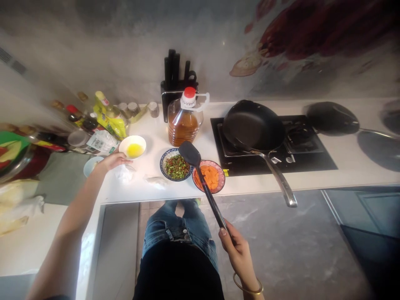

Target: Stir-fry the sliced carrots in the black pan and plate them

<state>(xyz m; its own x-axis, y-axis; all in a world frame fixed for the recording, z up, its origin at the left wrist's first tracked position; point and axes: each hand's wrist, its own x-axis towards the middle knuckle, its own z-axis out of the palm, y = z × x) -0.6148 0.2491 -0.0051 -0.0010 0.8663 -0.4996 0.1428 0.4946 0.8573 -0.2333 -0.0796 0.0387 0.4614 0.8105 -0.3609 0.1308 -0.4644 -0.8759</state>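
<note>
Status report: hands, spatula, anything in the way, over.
Right hand grips black spatula, head near the greens bowl. Left hand open at the white bowl. Oil jug stands behind them.

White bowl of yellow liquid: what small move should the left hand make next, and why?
Probably close the left hand around the white bowl and lift it. The hand lies at the bowl's near edge without a grip, the right hand holds the spatula, and the pan looks empty.
</note>
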